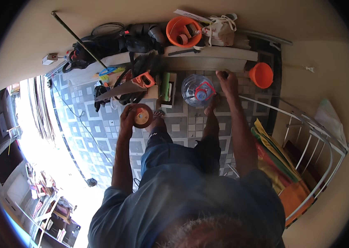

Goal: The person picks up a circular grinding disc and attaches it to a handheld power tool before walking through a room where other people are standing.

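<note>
Well, left hand (128,116): we gripped a disc (143,116) by its edge.
Disc: jutted right from those fingers.
Right hand (227,79): curled; we couldn't tell whether it pinched anything.
Jug (190,93): stood left of it.

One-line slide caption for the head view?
Left hand holds a brown-rimmed disc over patterned floor tiles; right hand is near a clear jug.

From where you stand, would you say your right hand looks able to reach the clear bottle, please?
Probably yes: the right hand appears just beside the clear bottle, and nothing visible blocks the way, though the height between them is hard to judge.
</note>
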The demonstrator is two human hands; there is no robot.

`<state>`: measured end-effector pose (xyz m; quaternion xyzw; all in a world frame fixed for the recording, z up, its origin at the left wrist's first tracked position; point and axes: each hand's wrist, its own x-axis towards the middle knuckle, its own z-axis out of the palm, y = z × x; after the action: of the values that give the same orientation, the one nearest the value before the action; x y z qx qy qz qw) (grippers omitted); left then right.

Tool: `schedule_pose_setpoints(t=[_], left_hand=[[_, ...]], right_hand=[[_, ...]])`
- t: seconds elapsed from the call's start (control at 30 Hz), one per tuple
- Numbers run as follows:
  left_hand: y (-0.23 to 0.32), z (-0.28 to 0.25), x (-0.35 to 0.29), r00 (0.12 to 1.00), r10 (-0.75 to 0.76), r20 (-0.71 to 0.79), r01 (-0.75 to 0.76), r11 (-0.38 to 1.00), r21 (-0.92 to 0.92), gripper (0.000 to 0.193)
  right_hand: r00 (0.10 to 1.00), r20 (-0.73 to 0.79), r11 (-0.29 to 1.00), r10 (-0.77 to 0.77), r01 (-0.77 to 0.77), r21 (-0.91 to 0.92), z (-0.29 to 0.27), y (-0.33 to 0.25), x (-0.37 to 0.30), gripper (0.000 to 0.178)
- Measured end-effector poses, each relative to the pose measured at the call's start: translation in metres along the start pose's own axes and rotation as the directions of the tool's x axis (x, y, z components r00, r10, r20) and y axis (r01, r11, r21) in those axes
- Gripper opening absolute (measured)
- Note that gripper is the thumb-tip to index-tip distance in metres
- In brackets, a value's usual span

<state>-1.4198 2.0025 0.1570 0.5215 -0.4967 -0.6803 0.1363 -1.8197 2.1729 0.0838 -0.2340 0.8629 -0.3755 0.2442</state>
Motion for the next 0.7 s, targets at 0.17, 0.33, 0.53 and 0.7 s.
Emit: schedule_pose_setpoints(t=[0.17, 0.33, 0.53, 0.7], left_hand=[[-0.064, 0.026, -0.047, 0.935, -0.205, -0.291, 0.25, 0.96, 0.125, 0.031], [-0.136, 0.076, -0.038, 0.882, -0.415, -0.222, 0.435, 0.899, 0.047, 0.029], [-0.24, 0.08, -0.01, 0.831, -0.538, -0.144, 0.54, 0.841, -0.025, 0.03], [-0.282, 0.053, -0.004, 0.841, -0.499, -0.21, 0.506, 0.862, -0.019, 0.026]], right_hand=[[0.987, 0.155, 0.977, -0.053, 0.083, -0.198, 0.077, 0.064, 0.167, 0.035], [0.956, 0.104, 0.889, -0.274, 0.293, -0.352, 0.169, 0.105, 0.282, 0.033], [0.967, 0.137, 0.837, -0.213, 0.253, -0.485, 0.264, 0.129, 0.363, 0.034], [0.926, 0.226, 0.649, -0.301, 0.373, -0.663, 0.303, 0.14, 0.397, 0.033]])
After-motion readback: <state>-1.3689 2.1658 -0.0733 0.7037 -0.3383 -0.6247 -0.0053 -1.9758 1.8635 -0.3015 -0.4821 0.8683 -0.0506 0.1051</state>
